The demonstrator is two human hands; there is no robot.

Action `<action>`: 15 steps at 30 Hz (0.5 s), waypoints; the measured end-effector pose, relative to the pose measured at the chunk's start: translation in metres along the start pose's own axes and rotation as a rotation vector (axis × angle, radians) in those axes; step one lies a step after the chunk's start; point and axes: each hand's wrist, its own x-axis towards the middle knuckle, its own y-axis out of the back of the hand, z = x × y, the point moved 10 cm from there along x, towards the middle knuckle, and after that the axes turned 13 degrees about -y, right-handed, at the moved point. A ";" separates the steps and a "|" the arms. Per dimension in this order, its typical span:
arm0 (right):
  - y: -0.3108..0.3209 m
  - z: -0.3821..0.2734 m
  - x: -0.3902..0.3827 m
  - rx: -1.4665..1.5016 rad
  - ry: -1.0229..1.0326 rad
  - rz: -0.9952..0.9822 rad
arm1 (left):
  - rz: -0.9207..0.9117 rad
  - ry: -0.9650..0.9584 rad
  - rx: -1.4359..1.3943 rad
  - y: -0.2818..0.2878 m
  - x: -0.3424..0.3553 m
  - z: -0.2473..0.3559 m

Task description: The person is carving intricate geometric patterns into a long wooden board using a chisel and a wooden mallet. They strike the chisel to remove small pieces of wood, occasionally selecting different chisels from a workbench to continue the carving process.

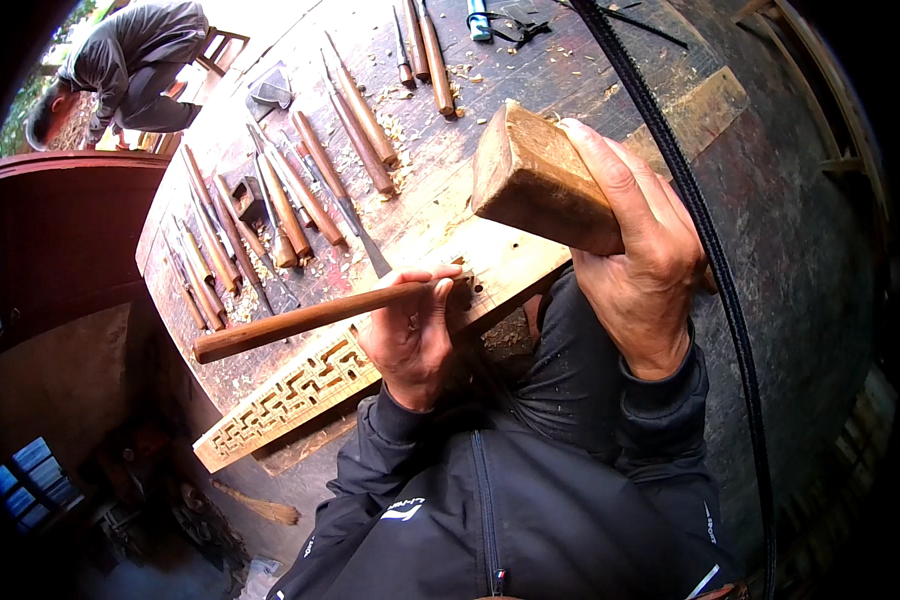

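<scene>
My left hand (415, 345) is closed around a chisel (300, 318) near its working end. Its long brown wooden handle points to the left, and the tip by my fingers is hard to make out. Under it lies a pale wooden board (520, 250), its left part cut with a geometric fretwork pattern and a few small holes showing near my fingers. In my right hand (645, 250) a blocky wooden mallet (545, 185) is gripped, raised above the board and apart from the chisel. My right fingers wrap its far side and are partly hidden.
Several wooden-handled chisels (355, 135) lie across the worktable (610, 110) among shavings. A small dark box (249, 198) sits among them. A black braided cord (705, 210) hangs on the right. Another person (130, 65) bends over at the far left. A brush (260, 503) lies below.
</scene>
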 end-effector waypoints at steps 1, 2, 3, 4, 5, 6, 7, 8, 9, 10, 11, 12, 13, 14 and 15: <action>0.000 0.000 0.000 -0.001 0.000 0.000 | 0.002 -0.007 -0.003 -0.001 0.001 0.001; 0.001 0.000 0.000 -0.002 -0.001 0.000 | 0.010 -0.032 0.015 0.000 0.002 0.002; 0.000 0.000 0.000 -0.001 0.001 0.001 | 0.018 -0.056 0.033 0.000 0.002 0.003; 0.000 -0.001 0.000 0.000 0.004 0.000 | 0.027 -0.079 0.052 0.001 0.003 0.005; 0.000 -0.002 0.000 0.001 0.007 -0.001 | 0.025 -0.079 0.066 0.001 0.003 0.004; 0.000 -0.002 0.000 0.001 0.010 -0.002 | 0.023 -0.080 0.079 0.001 0.004 0.005; 0.001 -0.003 0.000 0.005 0.012 -0.004 | 0.020 -0.080 0.092 0.001 0.006 0.005; 0.001 -0.003 0.000 0.009 0.013 -0.006 | -0.007 -0.091 0.132 -0.001 0.006 0.008; 0.002 -0.005 0.000 0.017 0.011 -0.010 | -0.035 -0.102 0.172 -0.004 0.010 0.014; 0.001 -0.005 -0.001 0.019 0.007 -0.025 | -0.064 -0.114 0.211 -0.007 0.013 0.018; 0.000 -0.004 -0.001 0.022 0.003 -0.039 | -0.080 -0.122 0.253 -0.008 0.011 0.013; -0.003 -0.004 0.001 0.019 0.002 -0.060 | -0.085 -0.155 0.276 -0.011 0.014 0.016; 0.000 -0.008 0.006 0.003 0.027 -0.059 | -0.090 -0.188 0.298 -0.013 0.016 0.021; 0.001 -0.014 0.010 -0.011 0.051 -0.059 | -0.095 -0.221 0.319 -0.016 0.017 0.026; 0.003 -0.019 0.016 -0.030 0.077 -0.056 | -0.096 -0.260 0.349 -0.017 0.019 0.029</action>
